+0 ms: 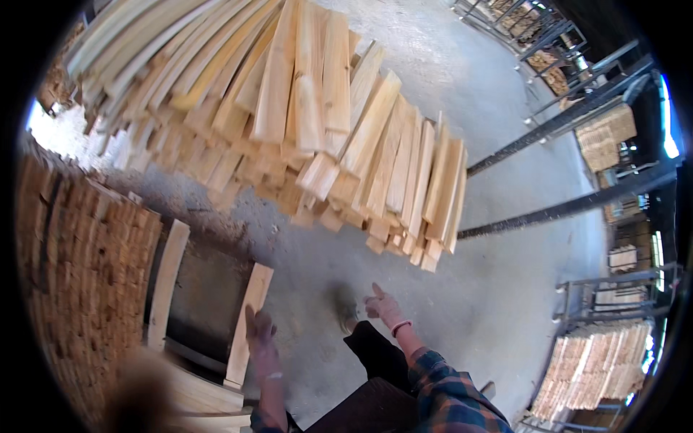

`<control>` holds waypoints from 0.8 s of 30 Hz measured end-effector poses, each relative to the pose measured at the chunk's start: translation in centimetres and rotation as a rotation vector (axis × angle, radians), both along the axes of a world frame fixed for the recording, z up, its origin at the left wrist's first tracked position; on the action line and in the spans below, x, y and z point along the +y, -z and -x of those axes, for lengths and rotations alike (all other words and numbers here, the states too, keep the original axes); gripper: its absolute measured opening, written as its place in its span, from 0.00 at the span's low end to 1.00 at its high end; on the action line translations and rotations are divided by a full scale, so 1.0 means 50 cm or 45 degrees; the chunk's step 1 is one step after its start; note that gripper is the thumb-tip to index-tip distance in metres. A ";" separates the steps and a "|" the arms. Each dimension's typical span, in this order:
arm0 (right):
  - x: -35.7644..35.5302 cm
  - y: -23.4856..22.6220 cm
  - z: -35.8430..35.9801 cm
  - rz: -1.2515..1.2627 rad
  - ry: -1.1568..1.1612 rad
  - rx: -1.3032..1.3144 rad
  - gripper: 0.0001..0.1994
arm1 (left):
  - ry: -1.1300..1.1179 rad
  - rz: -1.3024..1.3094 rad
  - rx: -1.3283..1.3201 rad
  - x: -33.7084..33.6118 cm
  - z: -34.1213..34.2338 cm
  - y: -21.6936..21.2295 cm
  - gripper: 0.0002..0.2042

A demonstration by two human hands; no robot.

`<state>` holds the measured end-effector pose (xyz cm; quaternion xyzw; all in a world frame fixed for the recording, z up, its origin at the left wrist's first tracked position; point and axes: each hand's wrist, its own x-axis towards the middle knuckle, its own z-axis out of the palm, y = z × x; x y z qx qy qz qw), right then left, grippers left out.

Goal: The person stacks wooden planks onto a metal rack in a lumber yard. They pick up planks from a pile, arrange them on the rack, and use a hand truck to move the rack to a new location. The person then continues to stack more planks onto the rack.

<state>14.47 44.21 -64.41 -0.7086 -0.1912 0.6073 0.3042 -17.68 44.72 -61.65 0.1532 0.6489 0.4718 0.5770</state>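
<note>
My left hand [263, 343] is beside the right edge of a pale upright board [249, 321]; its fingers overlap the wood in view, and whether they touch it I cannot tell. My right hand [385, 307] hangs over the concrete floor with nothing in it, its fingers partly spread. Both hands look covered by pale gloves, and a reddish band circles the right wrist. Another pale board [168, 281] stands farther left, with a dark gap between the two. More boards [198, 390] lie at the lower left, partly behind a blurred brown shape.
A large loose pile of boards [310, 108] lies ahead, ends toward me. At left stands a tight stack of brown wood [79, 281]. Dark metal bars [548, 216] reach from the pile to the right. Stacked wood [592, 364] sits by racks at the far right.
</note>
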 end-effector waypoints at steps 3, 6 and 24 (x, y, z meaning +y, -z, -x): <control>0.143 -0.007 -0.079 -0.197 -0.138 -0.075 0.36 | -0.069 -0.133 0.002 0.249 -0.111 -0.145 0.36; 0.325 -0.079 -0.118 -0.469 -0.133 -0.178 0.38 | -0.125 -0.299 0.118 0.464 -0.150 -0.213 0.39; 0.846 -0.396 0.089 -0.566 -0.369 -0.441 0.38 | -0.049 -0.174 0.036 0.756 -0.123 -0.159 0.24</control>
